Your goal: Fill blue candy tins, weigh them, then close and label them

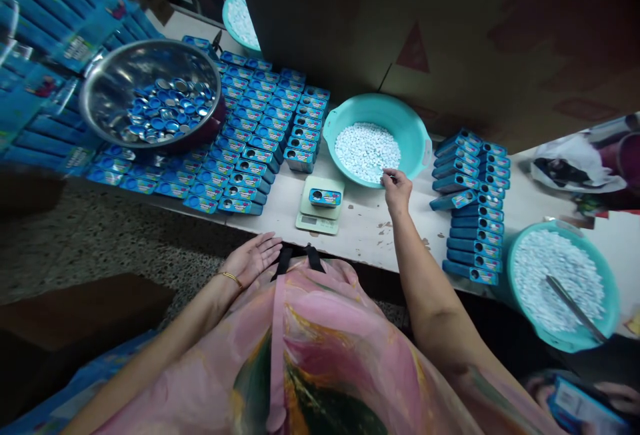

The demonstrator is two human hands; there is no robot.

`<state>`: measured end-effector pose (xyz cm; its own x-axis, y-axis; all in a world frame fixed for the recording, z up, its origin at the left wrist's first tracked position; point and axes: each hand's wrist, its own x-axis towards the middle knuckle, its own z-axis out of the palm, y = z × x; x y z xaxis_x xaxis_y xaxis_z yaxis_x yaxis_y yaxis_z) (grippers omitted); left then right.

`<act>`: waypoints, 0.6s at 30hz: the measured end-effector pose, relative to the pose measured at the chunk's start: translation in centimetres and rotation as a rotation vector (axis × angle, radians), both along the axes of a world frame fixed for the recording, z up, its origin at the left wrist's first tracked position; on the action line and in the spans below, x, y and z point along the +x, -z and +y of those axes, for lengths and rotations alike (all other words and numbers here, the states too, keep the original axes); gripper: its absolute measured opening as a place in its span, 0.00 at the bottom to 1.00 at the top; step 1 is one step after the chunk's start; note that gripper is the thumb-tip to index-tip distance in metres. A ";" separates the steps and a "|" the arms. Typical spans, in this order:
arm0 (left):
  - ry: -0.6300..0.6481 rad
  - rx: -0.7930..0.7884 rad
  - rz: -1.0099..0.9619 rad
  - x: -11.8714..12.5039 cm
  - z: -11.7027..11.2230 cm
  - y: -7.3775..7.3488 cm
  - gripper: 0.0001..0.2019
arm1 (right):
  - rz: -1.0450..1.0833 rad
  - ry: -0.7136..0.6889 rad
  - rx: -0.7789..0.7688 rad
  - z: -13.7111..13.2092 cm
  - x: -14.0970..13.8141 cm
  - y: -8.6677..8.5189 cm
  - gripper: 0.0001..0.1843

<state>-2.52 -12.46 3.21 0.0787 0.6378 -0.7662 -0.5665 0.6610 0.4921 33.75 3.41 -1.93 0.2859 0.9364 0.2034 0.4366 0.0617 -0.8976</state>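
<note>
My left hand rests palm up near the table's front edge, fingers stretched out and nothing in it. At the near rim of a turquoise basin, my right hand has its fingertips pinched together over the small white pellets; whatever is between them is too small to make out. Left of that hand, a pale green digital scale carries one blue tin with a dark round opening in its top.
Rows of blue tins fill the left, with a metal bowl of round caps over some. More tins stand at right. A second pellet basin holds a metal tool. Cardboard rises behind; another person's hand is lower right.
</note>
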 end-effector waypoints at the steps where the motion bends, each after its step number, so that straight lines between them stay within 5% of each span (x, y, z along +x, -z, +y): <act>1: -0.001 0.002 -0.002 0.0 0.0 0.0 0.10 | 0.024 0.033 0.010 0.0 0.0 0.2 0.18; 12: -0.031 0.020 -0.030 -1.2 -0.1 0.5 0.09 | 0.027 0.054 -0.002 -0.1 0.2 0.5 0.17; 18: -0.030 0.026 -0.049 -2.0 0.1 1.0 0.09 | 0.210 0.082 -0.019 0.2 -0.3 0.2 0.16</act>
<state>-4.53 -12.40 2.18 0.0959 0.6600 -0.7452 -0.6096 0.6307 0.4802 33.50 3.57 -2.16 0.3955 0.9114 0.1142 0.2428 0.0162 -0.9699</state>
